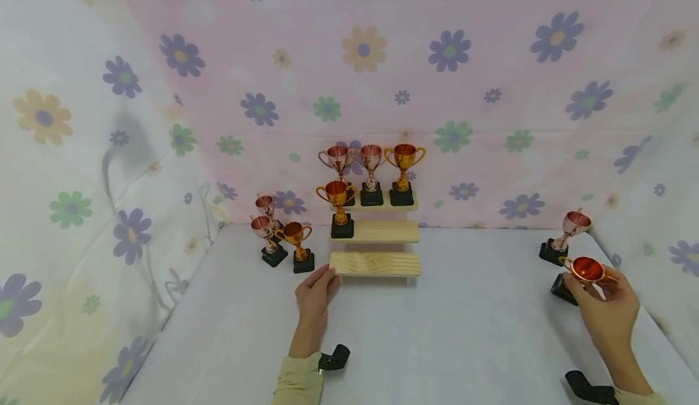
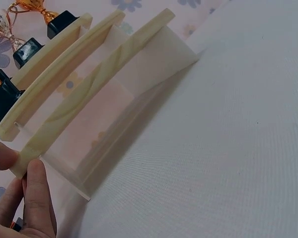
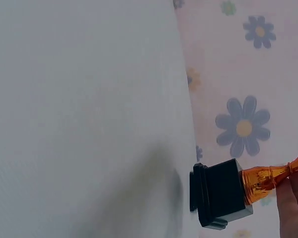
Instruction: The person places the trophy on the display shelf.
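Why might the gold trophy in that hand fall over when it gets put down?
The gold trophy looks top-heavy: a wide cup on a thin stem over a small black base, so it may tip if set down crooked. It is tilted now in the right hand. Its shiny surface could be slippery. It seems stiff and probably light.

Gold trophy (image 3: 248, 191) cup cut off at right wrist view's edge; left hand (image 2: 20, 198) cropped at left wrist corner.
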